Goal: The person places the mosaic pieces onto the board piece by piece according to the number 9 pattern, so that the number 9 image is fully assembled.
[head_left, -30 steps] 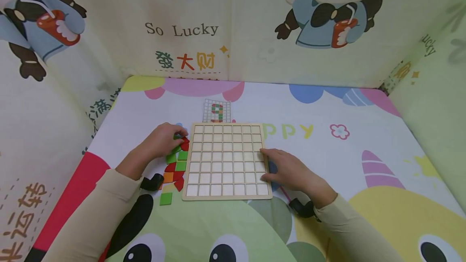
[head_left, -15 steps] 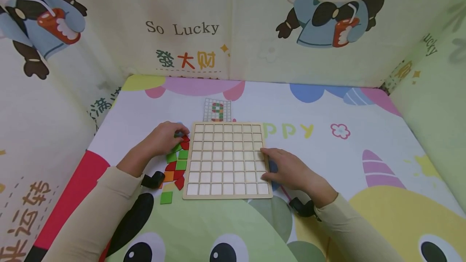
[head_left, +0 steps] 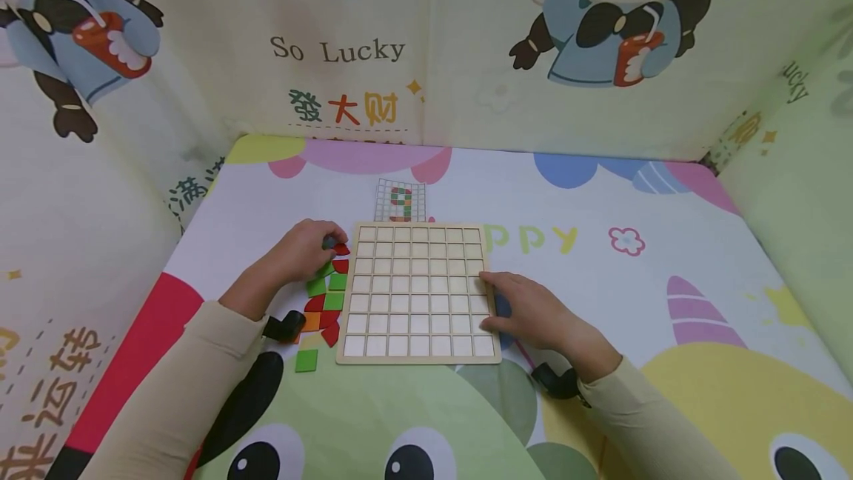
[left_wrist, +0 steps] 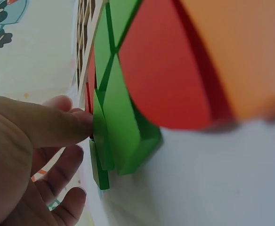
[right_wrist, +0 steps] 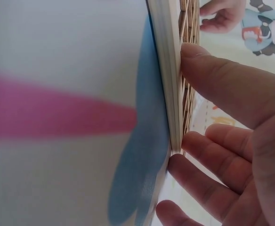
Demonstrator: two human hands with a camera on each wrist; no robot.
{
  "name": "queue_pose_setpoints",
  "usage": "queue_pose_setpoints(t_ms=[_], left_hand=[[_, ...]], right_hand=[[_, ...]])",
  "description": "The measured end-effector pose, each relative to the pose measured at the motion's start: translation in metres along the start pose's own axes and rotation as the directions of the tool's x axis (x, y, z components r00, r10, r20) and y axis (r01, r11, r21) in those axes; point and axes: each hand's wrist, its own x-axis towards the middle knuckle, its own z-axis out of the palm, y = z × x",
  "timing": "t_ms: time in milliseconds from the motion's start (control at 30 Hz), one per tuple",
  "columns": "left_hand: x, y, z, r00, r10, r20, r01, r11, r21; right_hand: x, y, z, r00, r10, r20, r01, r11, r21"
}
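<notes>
A square wooden grid board [head_left: 420, 360] lies flat, its cells bare. Along its left side is a row of red, green and orange tiles. At the row's far end my left hand [head_left: 306, 247] pinches a red tile [head_left: 341, 249] between thumb and fingers. The left wrist view shows the thumb tip beside green tiles [left_wrist: 121, 122], with the other fingers loosely bent; the thumb hides most of the red tile. My right hand [head_left: 533, 313] rests thumb and fingertips on the board's right edge. Its fingers [right_wrist: 213, 150] look relaxed in the right wrist view.
A small card [head_left: 400, 202] printed with a coloured figure like a 9 on a grid lies beyond the board. A single green square tile [head_left: 306, 361] sits at the near left. Printed cloth walls [head_left: 466, 110] stand behind and beside the patterned table.
The left hand and the upper red tile have shifted slightly away, widening the gap to the red tile below. The right hand stays on the board's edge. The head view has tilted slightly.
</notes>
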Motion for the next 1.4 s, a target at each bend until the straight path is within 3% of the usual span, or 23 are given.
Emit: queue_pose_setpoints(t_ms=[333,667,933,1400], left_hand=[[0.0008,0.0007,0.0012,0.999,0.017,-0.032,-0.019,0.999,-0.036],[0.0035,0.0047,0.0038,0.999,-0.038,-0.012,0.037,0.997,-0.069],[-0.0008,0.0062,0.0006,0.996,-0.041,-0.075,0.042,0.999,0.011],[-0.0003,0.0063,-0.0007,0.998,-0.064,-0.003,0.063,0.995,-0.079]], right_hand=[[-0.0006,-0.0004,0.0009,1.0,0.006,-0.004,-0.006,1.0,0.005],[-0.0007,-0.0001,0.0021,1.0,0.003,-0.007,-0.003,1.0,0.009],[-0.0004,0.0,0.0013,1.0,-0.008,-0.012,0.008,1.0,-0.002],[-0.0007,-0.0003,0.0013,1.0,0.002,-0.009,-0.002,1.0,0.011]])
